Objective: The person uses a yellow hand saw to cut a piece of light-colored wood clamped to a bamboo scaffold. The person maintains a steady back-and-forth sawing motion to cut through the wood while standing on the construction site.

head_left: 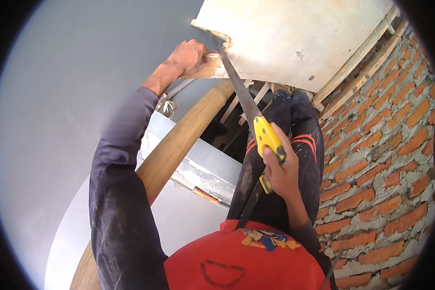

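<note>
My right hand (284, 166) is wrapped round the yellow handle (268, 135) of a handsaw. Its long grey blade (239, 89) points up and away, the tip crossing the broken left edge of a pale plywood board (295, 43). A notch with splintered wood shows beside the blade. My left hand (187, 57) is closed at the board's near left corner, on the strip of wood below the notch; its fingertips are partly hidden. A thin pole end (203, 26) sticks out from under the board just beyond the blade.
A thick bamboo pole (179, 140) slants past my left arm. An unplastered brick wall (372, 193) stands close on the right, a smooth grey wall (72, 96) on the left. My feet are at the board's near edge, beside a dark gap (227, 137) crossed by wooden strips.
</note>
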A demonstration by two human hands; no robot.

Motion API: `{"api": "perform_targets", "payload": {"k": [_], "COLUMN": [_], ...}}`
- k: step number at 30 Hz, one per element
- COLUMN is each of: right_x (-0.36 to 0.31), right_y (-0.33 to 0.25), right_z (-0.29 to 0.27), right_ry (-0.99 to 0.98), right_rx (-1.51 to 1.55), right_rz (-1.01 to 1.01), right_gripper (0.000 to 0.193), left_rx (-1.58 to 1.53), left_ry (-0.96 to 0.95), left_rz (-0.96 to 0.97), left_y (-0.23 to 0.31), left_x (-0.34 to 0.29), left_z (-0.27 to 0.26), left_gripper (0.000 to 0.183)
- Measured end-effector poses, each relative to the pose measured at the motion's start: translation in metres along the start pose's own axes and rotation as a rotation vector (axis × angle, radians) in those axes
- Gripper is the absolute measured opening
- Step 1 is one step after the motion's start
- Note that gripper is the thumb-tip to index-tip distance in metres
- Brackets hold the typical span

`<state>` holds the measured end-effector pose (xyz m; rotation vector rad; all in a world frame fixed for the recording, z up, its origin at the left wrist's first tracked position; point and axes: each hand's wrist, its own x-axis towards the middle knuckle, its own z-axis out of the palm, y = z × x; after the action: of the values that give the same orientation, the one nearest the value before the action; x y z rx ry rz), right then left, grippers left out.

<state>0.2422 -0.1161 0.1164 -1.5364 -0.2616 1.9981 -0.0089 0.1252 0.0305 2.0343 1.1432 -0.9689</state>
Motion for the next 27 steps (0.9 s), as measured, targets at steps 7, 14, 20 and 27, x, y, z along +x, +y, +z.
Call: {"api": "perform_targets", "payload": {"k": [7, 14, 20, 27], "right_x": [-0.022, -0.013, -0.015, 0.007], "right_y": [0.017, 0.007, 0.006, 0.013], "right_z": [-0.007, -0.004, 0.001, 0.017], "right_ry": [0.076, 0.011, 0.032, 0.068], "right_rx": [-0.038, 0.084, -0.014, -0.023], "right_rz": [-0.008, 0.109, 0.003, -0.121], "right_gripper": [0.052, 0.052, 0.051, 0.051], "left_rx": [-0.086, -0.145, 0.035, -0.184], "left_ry": [0.052, 0.094, 0.064, 0.024], "left_rz": [-0.003, 0.002, -0.029, 0.007], "left_y": [-0.026, -0.030, -0.010, -0.010], "left_x": [0.008, 0.007, 0.002, -0.003], "left_z": [0.006, 0.011, 0.009, -0.003], "left_gripper": [0.025, 0.028, 0.026, 0.024]}}
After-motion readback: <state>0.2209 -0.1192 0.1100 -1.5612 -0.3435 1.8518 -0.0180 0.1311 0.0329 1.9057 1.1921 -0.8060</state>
